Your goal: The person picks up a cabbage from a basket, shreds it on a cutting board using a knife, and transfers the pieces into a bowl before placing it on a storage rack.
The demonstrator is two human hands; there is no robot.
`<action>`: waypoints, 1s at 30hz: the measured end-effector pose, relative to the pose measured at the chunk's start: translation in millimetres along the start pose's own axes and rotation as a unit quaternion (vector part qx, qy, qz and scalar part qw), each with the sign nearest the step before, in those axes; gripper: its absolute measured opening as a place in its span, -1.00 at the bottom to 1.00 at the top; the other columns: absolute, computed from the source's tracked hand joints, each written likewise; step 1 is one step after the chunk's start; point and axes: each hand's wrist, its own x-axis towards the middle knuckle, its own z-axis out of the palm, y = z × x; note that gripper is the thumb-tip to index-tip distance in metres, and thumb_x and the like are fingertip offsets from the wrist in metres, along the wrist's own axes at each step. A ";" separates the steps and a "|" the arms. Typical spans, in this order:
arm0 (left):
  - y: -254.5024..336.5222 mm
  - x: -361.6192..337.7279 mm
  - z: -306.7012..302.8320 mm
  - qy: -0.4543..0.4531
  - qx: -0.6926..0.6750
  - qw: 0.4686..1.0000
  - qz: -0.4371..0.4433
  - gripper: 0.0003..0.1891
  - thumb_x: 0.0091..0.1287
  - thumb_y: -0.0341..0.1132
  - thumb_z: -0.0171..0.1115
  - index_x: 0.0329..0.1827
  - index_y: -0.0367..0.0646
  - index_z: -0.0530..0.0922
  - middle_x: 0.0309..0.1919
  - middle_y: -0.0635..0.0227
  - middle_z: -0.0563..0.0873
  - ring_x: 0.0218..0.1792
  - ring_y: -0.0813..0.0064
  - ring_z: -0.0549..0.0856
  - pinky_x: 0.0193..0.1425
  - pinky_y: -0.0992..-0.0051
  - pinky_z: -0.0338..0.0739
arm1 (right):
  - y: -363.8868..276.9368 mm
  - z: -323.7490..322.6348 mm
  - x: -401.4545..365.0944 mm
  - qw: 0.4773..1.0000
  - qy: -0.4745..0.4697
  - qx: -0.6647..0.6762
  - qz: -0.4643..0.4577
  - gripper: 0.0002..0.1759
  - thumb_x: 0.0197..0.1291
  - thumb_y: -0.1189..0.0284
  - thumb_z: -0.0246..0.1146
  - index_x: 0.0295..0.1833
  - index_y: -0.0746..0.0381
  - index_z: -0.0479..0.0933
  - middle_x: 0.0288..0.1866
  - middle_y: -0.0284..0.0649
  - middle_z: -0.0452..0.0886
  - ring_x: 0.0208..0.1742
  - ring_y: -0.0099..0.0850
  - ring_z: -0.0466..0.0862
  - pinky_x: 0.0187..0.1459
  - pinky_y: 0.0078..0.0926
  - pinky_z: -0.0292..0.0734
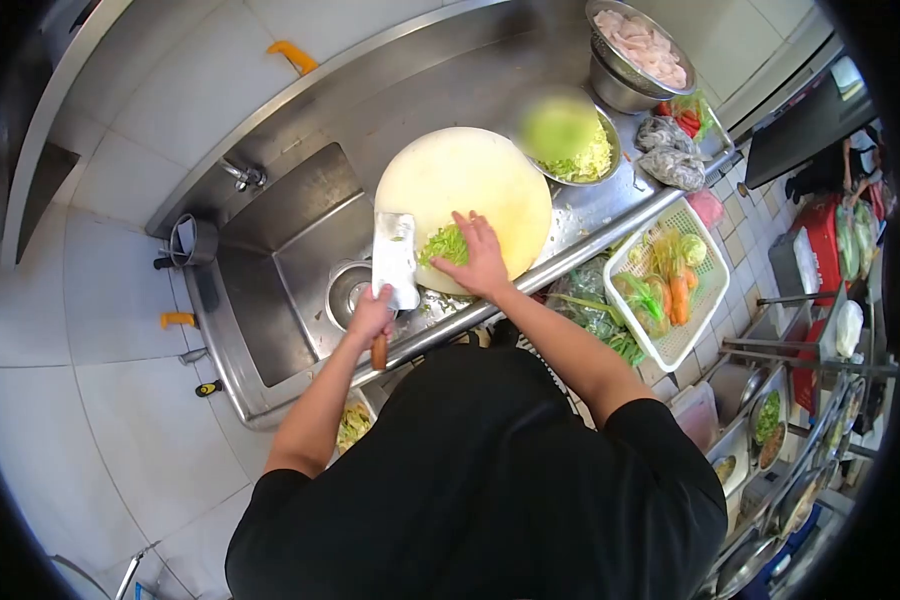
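Note:
My left hand [372, 316] is wrapped round the brown wooden handle of a cleaver [394, 255]. The broad blade lies along the left edge of a round, pale chopping board [455, 165], with a green scrap on its face. Fingers spread, my right hand [481, 262] rests at a small pile of shredded green vegetable [444, 245] on the board. Its thumb reaches along the pile's near side. Behind the board's right side is a metal bowl of shredded cabbage [582, 160], partly covered by a blurred green patch.
A steel sink [288, 290] containing a round metal pot [348, 290] lies left of the board. At the far right stands a colander of pale sliced meat [642, 45], with plastic bags [670, 150] nearby. Beyond the counter's edge, a white basket [708, 310] contains carrots and greens.

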 end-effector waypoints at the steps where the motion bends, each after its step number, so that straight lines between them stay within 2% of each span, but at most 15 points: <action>1: 2.6 -4.0 14.5 -0.007 -0.001 1.000 0.006 -0.68 0.70 -0.03 0.09 0.24 -0.05 0.42 -0.58 0.34 0.50 -0.81 0.51 0.40 -0.79 0.37 0.37 | -2.9 8.8 1.7 0.999 0.028 0.015 -0.011 0.08 0.10 -0.26 0.48 0.62 0.11 0.39 0.58 0.33 0.34 0.63 0.28 0.28 0.62 0.15 0.17; 4: 16.1 -12.9 52.0 -0.028 0.037 0.999 0.016 -0.70 0.70 -0.11 0.07 0.23 -0.13 0.44 -0.58 0.33 0.50 -0.79 0.48 0.44 -0.78 0.36 0.41 | -8.0 17.4 5.5 1.000 0.024 -0.008 0.004 0.03 0.07 -0.23 0.51 0.58 0.07 0.45 0.57 0.28 0.38 0.64 0.25 0.28 0.63 0.13 0.16; 5: 18.1 -12.7 63.7 -0.036 0.035 0.998 0.028 -0.71 0.69 -0.12 0.07 0.22 -0.13 0.44 -0.59 0.34 0.49 -0.79 0.48 0.44 -0.78 0.36 0.41 | -10.3 17.8 6.0 0.998 0.053 -0.018 -0.002 -0.13 0.08 -0.12 0.53 0.47 0.04 0.58 0.52 0.24 0.44 0.59 0.22 0.36 0.59 0.08 0.26; 8: 20.8 -13.4 93.5 -0.064 0.023 0.997 0.038 -0.73 0.69 -0.15 0.07 0.23 -0.12 0.42 -0.59 0.35 0.48 -0.79 0.49 0.43 -0.78 0.37 0.41 | -2.9 25.2 9.8 0.994 0.082 0.072 0.023 -0.28 0.12 -0.01 0.52 0.37 0.07 0.67 0.48 0.24 0.48 0.51 0.21 0.46 0.52 0.03 0.38; 9: 22.3 -12.5 100.8 -0.075 0.019 0.996 0.039 -0.74 0.69 -0.16 0.07 0.24 -0.11 0.42 -0.59 0.35 0.48 -0.79 0.50 0.43 -0.78 0.37 0.41 | -3.0 26.8 9.6 0.989 0.121 0.075 0.029 -0.43 0.15 0.14 0.49 0.27 0.11 0.72 0.43 0.24 0.51 0.43 0.19 0.53 0.46 0.01 0.46; 13: 32.8 -15.1 121.6 -0.110 -0.018 0.993 0.028 -0.75 0.69 -0.21 0.08 0.29 -0.07 0.39 -0.58 0.37 0.49 -0.78 0.53 0.42 -0.78 0.40 0.40 | 2.8 22.6 12.2 0.974 0.198 0.105 0.043 -0.51 0.18 0.28 0.46 0.24 0.16 0.72 0.36 0.22 0.54 0.39 0.20 0.53 0.46 0.03 0.44; 16: 57.8 -21.0 134.5 -0.140 0.004 0.990 0.022 -0.78 0.68 -0.23 0.09 0.24 -0.08 0.39 -0.60 0.37 0.48 -0.78 0.53 0.43 -0.77 0.40 0.40 | 10.2 6.2 18.9 0.958 0.256 0.119 0.047 -0.52 0.18 0.29 0.46 0.23 0.17 0.72 0.34 0.20 0.55 0.42 0.19 0.49 0.48 0.03 0.41; 17: 69.1 -22.1 143.2 -0.149 0.004 0.988 0.039 -0.78 0.58 -0.35 0.14 0.20 -0.11 0.38 -0.63 0.37 0.47 -0.78 0.51 0.44 -0.77 0.39 0.40 | 16.0 -2.8 23.7 0.956 0.261 0.123 0.052 -0.49 0.18 0.29 0.47 0.26 0.17 0.70 0.38 0.20 0.52 0.46 0.18 0.46 0.50 0.04 0.38; 21: 117.4 3.2 184.5 -0.185 0.078 0.970 0.138 -0.70 0.36 -0.52 0.11 0.13 -0.18 0.38 -0.58 0.36 0.50 -0.76 0.47 0.48 -0.72 0.36 0.45 | 29.1 -70.7 58.4 0.943 0.314 0.097 0.058 -0.39 0.17 0.21 0.48 0.34 0.15 0.65 0.46 0.18 0.44 0.48 0.16 0.44 0.50 0.01 0.37; 24: 179.4 12.6 227.8 -0.208 0.109 0.959 0.160 -0.73 0.37 -0.52 0.12 0.09 -0.15 0.36 -0.59 0.38 0.48 -0.72 0.49 0.50 -0.69 0.38 0.48 | 49.0 -126.8 92.4 0.937 0.341 0.047 0.063 -0.40 0.20 0.18 0.49 0.34 0.10 0.65 0.47 0.14 0.46 0.50 0.13 0.45 0.51 -0.03 0.36; 26: 214.4 15.1 252.8 -0.213 0.144 0.948 0.186 -0.72 0.36 -0.52 0.13 0.09 -0.17 0.37 -0.56 0.39 0.49 -0.70 0.50 0.51 -0.67 0.39 0.50 | 69.0 -147.3 118.0 0.929 0.359 0.059 0.070 -0.45 0.22 0.15 0.47 0.30 0.10 0.68 0.43 0.11 0.51 0.45 0.10 0.49 0.48 -0.03 0.39; 30: 243.2 18.6 259.5 -0.218 0.215 0.931 0.200 -0.71 0.37 -0.49 0.15 0.12 -0.27 0.38 -0.51 0.37 0.52 -0.68 0.49 0.54 -0.66 0.37 0.52 | 97.0 -178.6 164.7 0.918 0.383 0.061 0.083 -0.55 0.26 0.12 0.43 0.17 0.12 0.75 0.31 0.08 0.59 0.36 0.08 0.53 0.42 -0.03 0.44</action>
